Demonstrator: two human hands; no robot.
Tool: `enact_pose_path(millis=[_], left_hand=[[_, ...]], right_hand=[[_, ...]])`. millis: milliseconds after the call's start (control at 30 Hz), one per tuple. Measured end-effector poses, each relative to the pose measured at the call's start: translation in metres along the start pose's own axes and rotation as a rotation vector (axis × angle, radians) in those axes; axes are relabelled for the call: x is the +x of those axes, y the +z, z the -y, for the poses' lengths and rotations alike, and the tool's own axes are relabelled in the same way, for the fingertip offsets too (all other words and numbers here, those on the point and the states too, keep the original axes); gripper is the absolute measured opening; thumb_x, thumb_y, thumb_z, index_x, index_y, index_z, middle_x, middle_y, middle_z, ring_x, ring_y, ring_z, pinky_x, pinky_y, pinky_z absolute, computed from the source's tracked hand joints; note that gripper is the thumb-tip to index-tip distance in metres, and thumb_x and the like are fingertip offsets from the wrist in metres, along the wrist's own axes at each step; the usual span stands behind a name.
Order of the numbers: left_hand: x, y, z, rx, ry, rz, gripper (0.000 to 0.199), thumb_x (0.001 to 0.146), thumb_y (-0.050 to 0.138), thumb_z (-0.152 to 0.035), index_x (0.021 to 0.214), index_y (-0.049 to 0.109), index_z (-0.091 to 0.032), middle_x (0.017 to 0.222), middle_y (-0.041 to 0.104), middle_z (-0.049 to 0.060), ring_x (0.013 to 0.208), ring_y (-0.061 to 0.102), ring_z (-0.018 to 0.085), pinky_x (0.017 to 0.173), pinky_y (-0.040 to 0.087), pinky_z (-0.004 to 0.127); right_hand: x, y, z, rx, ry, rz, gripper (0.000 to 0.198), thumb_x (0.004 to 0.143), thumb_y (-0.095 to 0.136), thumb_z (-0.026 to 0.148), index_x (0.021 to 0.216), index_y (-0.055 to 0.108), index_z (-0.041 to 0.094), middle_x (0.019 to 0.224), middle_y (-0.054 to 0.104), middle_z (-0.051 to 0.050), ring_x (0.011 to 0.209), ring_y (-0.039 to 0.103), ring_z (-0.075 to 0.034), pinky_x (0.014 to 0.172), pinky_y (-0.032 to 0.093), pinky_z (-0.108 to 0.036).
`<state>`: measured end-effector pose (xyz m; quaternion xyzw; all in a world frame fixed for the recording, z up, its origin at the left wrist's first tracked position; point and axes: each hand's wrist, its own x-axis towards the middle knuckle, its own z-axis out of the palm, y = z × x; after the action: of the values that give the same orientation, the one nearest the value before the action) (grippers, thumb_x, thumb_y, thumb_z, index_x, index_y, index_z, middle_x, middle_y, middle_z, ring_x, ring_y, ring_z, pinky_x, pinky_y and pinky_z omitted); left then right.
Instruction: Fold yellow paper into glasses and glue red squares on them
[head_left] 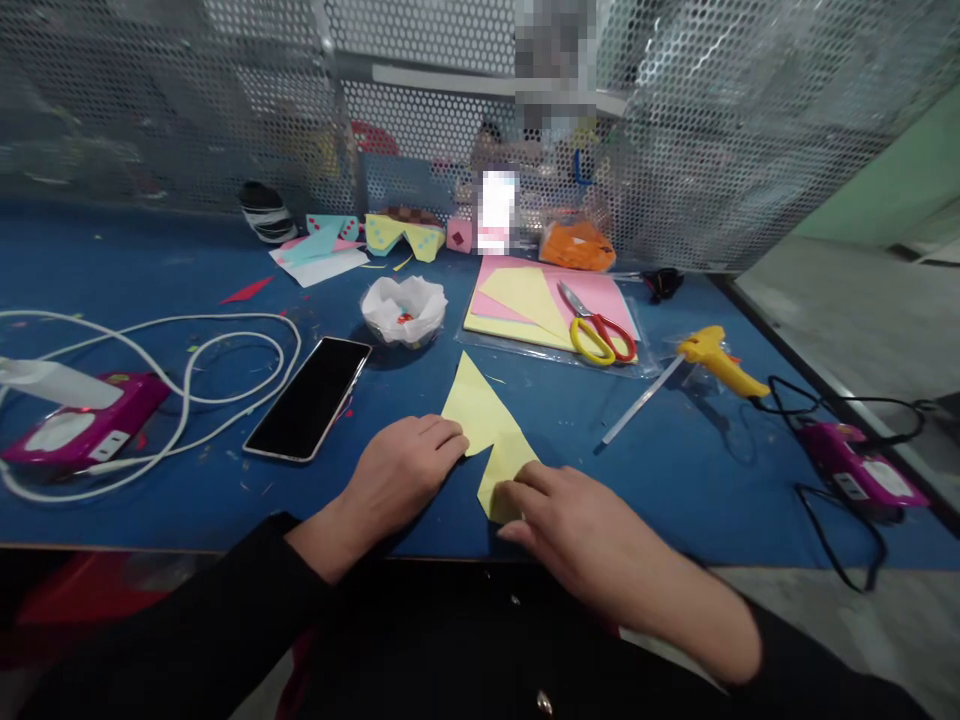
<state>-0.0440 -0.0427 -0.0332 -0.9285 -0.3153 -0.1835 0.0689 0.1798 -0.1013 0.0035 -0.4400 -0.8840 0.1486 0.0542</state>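
A yellow paper cut-out (491, 415) lies on the blue table, with a pointed tip at the top and a V-shaped notch at its lower edge. My left hand (409, 465) has its fingers closed together over the left corner of the paper. At the lower right corner, my right hand (566, 520) pinches the paper between curled fingers and thumb. The ends of the left fingers are partly hidden from me. Beyond the paper, scissors (594, 325) with yellow and red handles rest on stacked coloured paper (499, 290).
A black-screened phone (309, 400) lies left of my hands, near a white cable (187, 400) and a purple power strip (90, 420). A lined bowl (405, 310) stands ahead. On the right are a yellow glue gun (712, 360) and another purple power strip (862, 465).
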Motion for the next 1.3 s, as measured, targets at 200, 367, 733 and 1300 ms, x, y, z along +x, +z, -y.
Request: enact_pose_path(millis=[200, 367, 733, 1300], left_hand=[[-0.001, -0.001, -0.001, 0.016, 0.022, 0.005, 0.018, 0.094, 0.048, -0.011, 0.097, 0.065, -0.013, 0.095, 0.072, 0.008, 0.082, 0.065, 0.023, 0.061, 0.044, 0.033], [0.001, -0.003, -0.001, 0.025, 0.014, -0.014, 0.019, 0.095, 0.048, -0.013, 0.096, 0.067, -0.014, 0.091, 0.072, 0.007, 0.081, 0.066, 0.022, 0.060, 0.045, 0.033], [0.001, -0.007, -0.006, -0.087, -0.112, -0.060, 0.016, 0.094, 0.050, -0.012, 0.098, 0.066, -0.013, 0.095, 0.072, 0.007, 0.087, 0.067, 0.021, 0.072, 0.050, 0.032], [-0.001, -0.010, -0.001, -0.285, -0.374, 0.003, 0.009, 0.094, 0.058, -0.019, 0.098, 0.065, -0.019, 0.096, 0.070, 0.002, 0.094, 0.064, 0.019, 0.083, 0.048, 0.031]], right_hand=[[0.029, -0.034, -0.016, -0.155, 0.071, 0.039, 0.018, 0.092, 0.058, 0.021, 0.075, 0.064, 0.018, 0.069, 0.061, -0.001, 0.054, 0.048, -0.011, 0.051, 0.018, -0.030], [0.053, 0.001, -0.019, 0.012, 0.118, -0.225, 0.006, 0.092, 0.059, 0.019, 0.094, 0.064, 0.019, 0.088, 0.067, -0.002, 0.072, 0.057, -0.014, 0.061, 0.032, -0.028], [0.043, 0.033, -0.029, 0.079, 0.148, -0.276, 0.010, 0.093, 0.058, 0.022, 0.093, 0.069, 0.020, 0.090, 0.064, -0.003, 0.074, 0.060, -0.014, 0.063, 0.041, -0.025], [0.049, 0.037, -0.029, 0.239, 0.191, -0.374, 0.018, 0.095, 0.055, 0.021, 0.086, 0.070, 0.017, 0.083, 0.064, -0.004, 0.071, 0.061, -0.013, 0.063, 0.046, -0.025]])
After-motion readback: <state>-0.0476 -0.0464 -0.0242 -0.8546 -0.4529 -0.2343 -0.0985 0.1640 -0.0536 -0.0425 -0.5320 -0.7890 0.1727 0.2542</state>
